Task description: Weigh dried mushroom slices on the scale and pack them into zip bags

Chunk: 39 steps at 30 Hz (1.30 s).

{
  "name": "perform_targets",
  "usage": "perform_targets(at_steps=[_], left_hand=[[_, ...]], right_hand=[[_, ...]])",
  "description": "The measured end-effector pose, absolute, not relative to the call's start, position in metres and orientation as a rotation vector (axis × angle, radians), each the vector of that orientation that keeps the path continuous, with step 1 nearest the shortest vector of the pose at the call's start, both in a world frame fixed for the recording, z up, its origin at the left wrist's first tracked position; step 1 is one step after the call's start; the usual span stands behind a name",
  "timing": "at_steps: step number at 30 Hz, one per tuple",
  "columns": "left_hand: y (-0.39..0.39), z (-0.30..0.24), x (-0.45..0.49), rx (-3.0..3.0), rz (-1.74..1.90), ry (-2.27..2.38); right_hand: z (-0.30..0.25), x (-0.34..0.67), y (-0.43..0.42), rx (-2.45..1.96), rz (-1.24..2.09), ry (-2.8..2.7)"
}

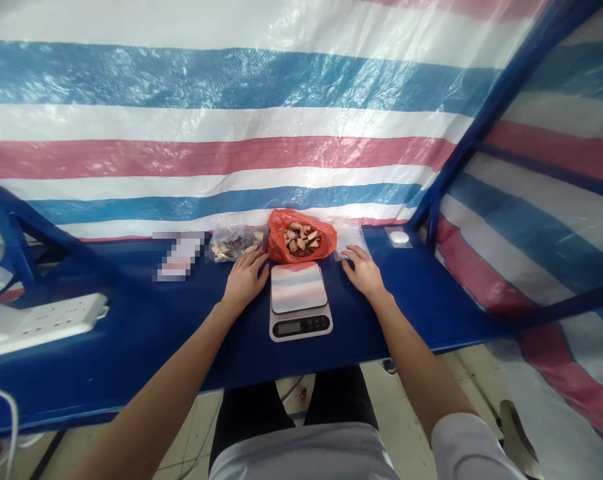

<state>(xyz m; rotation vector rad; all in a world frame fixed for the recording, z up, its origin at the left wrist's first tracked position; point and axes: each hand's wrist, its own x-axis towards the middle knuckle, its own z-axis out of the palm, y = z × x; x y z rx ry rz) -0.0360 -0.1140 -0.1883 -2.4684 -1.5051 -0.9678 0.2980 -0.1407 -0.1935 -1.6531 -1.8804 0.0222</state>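
Note:
My left hand (246,279) rests on the blue table with its fingers apart, its tips near a clear plastic bag (231,245) of dried pieces. On the other side, my right hand (361,270) lies open, fingertips at the edge of an empty-looking clear bag (346,233). Between the hands stands a kitchen scale (299,290) with a shiny plate; its display looks blank. Just behind the scale, an open red plastic bag (277,250) holds several pale, chunky dried pieces (301,240), perhaps sliced mushrooms or roots.
A white power strip (46,323) lies at the left of the blue table (156,347). A blurred-out flat item (179,257) is at the back left. A small white round object (399,237) sits at the back right. Striped sheeting (206,157) hangs behind, on a blue frame (474,143).

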Motion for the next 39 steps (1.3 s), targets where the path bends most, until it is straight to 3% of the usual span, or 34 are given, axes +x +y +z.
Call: perform_targets(at_steps=[14, 39], left_hand=[[-0.103, -0.200, -0.039, -2.541, -0.705, -1.547], [-0.105, -0.196, -0.036, -2.549, -0.711, -1.598]], right_hand=[[-0.210, 0.299, -0.125, -1.715, -0.051, -2.040], [-0.204, 0.297, -0.129, -1.717, -0.042, -2.004]])
